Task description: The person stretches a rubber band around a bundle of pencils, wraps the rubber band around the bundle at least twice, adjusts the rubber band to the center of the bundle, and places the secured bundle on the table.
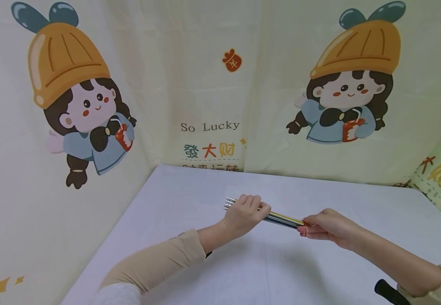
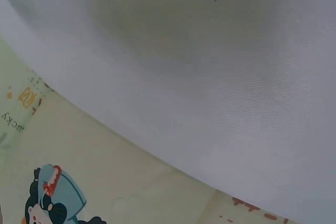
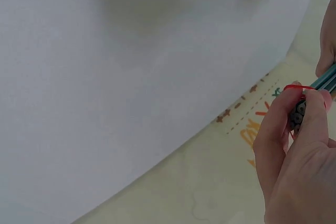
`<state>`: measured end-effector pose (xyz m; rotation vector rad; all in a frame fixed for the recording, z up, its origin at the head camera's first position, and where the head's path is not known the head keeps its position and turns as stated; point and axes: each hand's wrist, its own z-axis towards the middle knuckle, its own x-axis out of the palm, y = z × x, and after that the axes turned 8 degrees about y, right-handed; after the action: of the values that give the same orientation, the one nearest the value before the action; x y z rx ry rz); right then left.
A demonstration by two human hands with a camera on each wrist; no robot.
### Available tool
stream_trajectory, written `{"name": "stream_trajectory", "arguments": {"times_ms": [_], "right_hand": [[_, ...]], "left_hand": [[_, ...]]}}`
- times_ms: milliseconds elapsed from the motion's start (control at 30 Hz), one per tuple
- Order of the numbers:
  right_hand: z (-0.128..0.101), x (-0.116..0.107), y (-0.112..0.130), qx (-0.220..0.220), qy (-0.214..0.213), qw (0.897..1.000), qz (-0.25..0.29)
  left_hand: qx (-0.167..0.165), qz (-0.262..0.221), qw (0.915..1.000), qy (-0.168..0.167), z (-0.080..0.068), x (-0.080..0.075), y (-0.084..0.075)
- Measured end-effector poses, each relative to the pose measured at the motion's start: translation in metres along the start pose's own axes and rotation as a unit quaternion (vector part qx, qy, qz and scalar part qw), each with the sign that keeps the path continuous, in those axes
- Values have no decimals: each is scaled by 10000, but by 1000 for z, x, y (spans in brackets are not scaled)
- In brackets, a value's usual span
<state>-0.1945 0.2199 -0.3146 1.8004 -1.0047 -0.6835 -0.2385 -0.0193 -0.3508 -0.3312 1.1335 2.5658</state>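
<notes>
A bundle of pencils [image 1: 281, 220] is held in the air above the table, slanting down to the right. My left hand [image 1: 245, 217] grips it, fingers wrapped round near the end with the silver tips. At the other end, my right hand [image 1: 332, 227] has its thumb and fingers about the pencil ends. A thin red rubber band [image 3: 298, 86] is stretched over those right fingertips, close around the ends in the right wrist view. Part of the band is hidden behind the fingers. The left wrist view shows neither hand.
A white-covered table [image 1: 190, 190] lies below both hands. Behind it hangs a pale cloth backdrop [image 1: 266, 106] with cartoon figures and lettering. A black rod-shaped object [image 1: 390, 292] sits beside the right forearm.
</notes>
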Motion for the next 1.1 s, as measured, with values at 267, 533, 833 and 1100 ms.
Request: {"name": "stream_trajectory", "arguments": {"times_ms": [267, 533, 833, 1100], "right_hand": [[-4, 1, 6, -38, -386, 9986, -358], [-7, 8, 17, -99, -261, 9953, -925], [-10, 25, 15, -416, -1107, 9603, -2527], [-8, 11, 6, -1020, -884, 9659, -2210]], "left_hand": [[-196, -66, 9992, 338, -5, 15, -11], [-463, -95, 9964, 704, -15, 30, -19], [-881, -97, 9924, 854, -17, 35, -23], [-1070, -110, 9932, 438, -18, 32, -15]]}}
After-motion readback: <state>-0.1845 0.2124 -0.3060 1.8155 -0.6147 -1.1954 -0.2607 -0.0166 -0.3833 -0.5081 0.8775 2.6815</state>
